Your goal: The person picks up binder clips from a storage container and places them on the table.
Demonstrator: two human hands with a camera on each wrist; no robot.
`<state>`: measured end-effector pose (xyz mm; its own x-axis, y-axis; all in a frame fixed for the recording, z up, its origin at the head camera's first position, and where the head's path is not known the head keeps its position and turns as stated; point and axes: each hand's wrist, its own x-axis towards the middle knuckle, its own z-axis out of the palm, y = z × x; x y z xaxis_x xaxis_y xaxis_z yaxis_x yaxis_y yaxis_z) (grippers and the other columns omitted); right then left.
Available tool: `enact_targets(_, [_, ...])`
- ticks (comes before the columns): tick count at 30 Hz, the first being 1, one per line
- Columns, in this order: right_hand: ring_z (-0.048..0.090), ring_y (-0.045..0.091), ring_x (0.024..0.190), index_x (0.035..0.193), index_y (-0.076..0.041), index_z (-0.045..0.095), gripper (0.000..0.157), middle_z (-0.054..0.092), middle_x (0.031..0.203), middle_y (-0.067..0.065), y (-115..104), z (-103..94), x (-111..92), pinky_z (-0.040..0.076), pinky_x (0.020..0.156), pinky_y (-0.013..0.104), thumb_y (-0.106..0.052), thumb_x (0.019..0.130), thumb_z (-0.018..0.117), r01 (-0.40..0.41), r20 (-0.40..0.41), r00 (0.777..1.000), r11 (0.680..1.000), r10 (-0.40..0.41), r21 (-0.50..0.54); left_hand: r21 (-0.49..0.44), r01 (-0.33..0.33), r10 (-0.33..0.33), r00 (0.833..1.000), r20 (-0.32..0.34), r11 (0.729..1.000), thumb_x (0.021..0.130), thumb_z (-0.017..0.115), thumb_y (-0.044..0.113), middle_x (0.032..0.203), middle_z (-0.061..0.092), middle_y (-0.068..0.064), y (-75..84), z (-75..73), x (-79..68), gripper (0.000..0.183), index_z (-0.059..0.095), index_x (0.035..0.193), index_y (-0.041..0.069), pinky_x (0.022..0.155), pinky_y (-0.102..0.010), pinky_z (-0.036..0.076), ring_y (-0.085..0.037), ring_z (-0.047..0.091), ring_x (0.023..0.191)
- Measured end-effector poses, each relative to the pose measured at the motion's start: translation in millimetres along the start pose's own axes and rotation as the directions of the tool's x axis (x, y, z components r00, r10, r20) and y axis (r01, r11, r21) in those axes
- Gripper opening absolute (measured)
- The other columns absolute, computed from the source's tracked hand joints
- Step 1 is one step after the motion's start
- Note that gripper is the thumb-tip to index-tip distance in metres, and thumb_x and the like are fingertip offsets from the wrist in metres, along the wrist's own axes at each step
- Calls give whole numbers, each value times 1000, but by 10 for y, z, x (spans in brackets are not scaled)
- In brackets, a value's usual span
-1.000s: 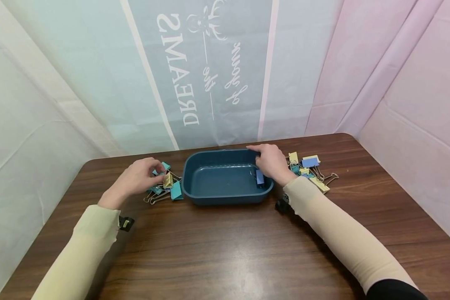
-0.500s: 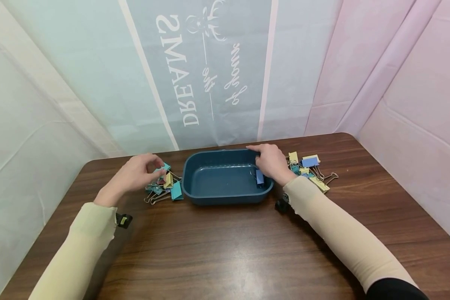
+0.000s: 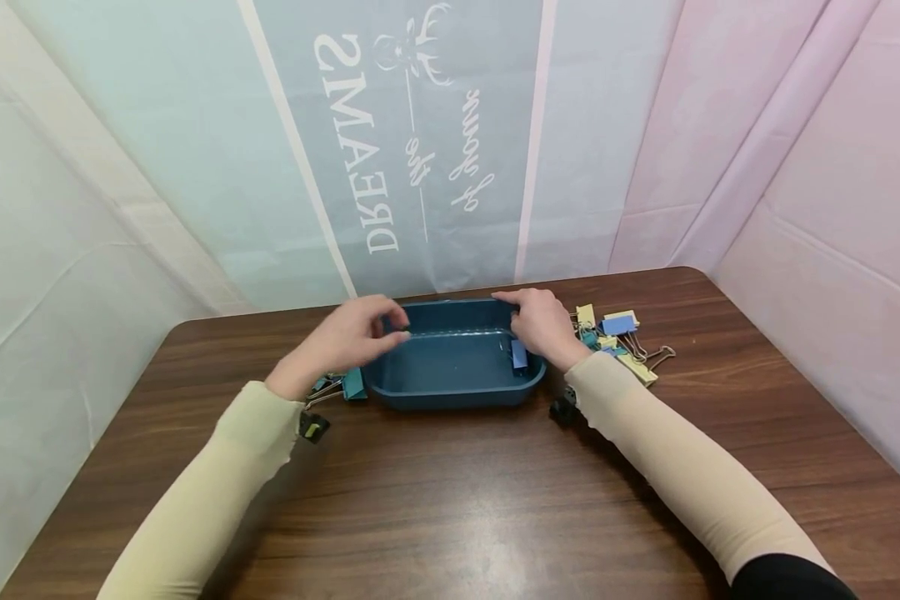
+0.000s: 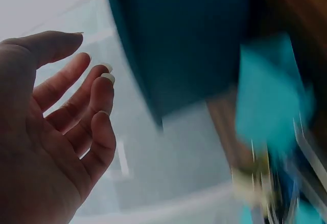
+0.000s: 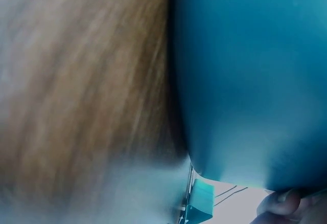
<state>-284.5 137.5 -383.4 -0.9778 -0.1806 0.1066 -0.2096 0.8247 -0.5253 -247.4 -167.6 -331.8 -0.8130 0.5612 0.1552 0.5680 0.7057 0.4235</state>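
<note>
My left hand [image 3: 356, 333] hovers over the left end of a dark blue plastic box [image 3: 450, 392]. In the left wrist view its fingers [image 4: 99, 98] are loosely bent, the thumb stands apart, and nothing is between them. My right hand [image 3: 543, 325] holds the box's back right rim, index finger stretched along it; the right wrist view shows only a few fingertips [image 5: 283, 203] at the box wall. Inside the box, by its right end, lies a blue binder clip [image 3: 520, 354]. Beneath the left wrist, a teal binder clip [image 3: 354, 383] belongs to a partly hidden pile.
Right of the box, yellow, blue and teal binder clips lie in a pile, among them a blue clip [image 3: 619, 325] and a yellow clip [image 3: 637, 368]. The brown wooden table [image 3: 450, 500] ends at the back against a printed cloth [image 3: 450, 167].
My left hand has moved right, from above the left pile of binder clips to the box's left end. My right hand and the box have stayed in place.
</note>
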Motion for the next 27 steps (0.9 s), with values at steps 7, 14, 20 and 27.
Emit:
enact_targets(7, [48, 23, 44, 140, -25, 60, 51, 58, 76, 15, -6, 6, -1, 40, 41, 31, -1, 96, 50, 3, 11, 1000, 1000, -3, -13, 29, -66, 61, 989, 136, 997, 95, 68, 36, 119, 65, -3, 416, 354, 281, 33, 66, 121, 14, 77, -31, 51, -11, 62, 90])
enact_targets(14, [50, 24, 44, 141, -25, 59, 50, 52, 65, 12, 18, 14, 1, 43, 41, 32, -3, 96, 52, 10, 12, 1000, 1000, -10, -17, 34, -68, 59, 976, 210, 997, 93, 69, 42, 127, 60, -1, 648, 675, 555, 45, 60, 131, 19, 86, -34, 51, -15, 61, 105])
enact_targets(20, [46, 23, 41, 141, -23, 59, 49, 49, 54, 10, 31, 19, -7, 38, 39, 31, -3, 97, 51, 31, 12, 999, 999, -31, -22, 48, -68, 54, 967, 251, 997, 93, 69, 42, 126, 58, 2, 709, 906, 702, 47, 57, 132, 18, 90, -32, 50, -11, 59, 104])
enact_targets(27, [48, 24, 41, 141, -22, 58, 49, 49, 52, 10, 36, 5, -11, 40, 40, 32, -3, 97, 51, 34, 1, 999, 999, -34, -3, 109, -106, 73, 960, 272, 988, 94, 68, 39, 132, 56, 2, 803, 1076, 820, 48, 58, 135, 14, 98, -30, 45, -12, 55, 112])
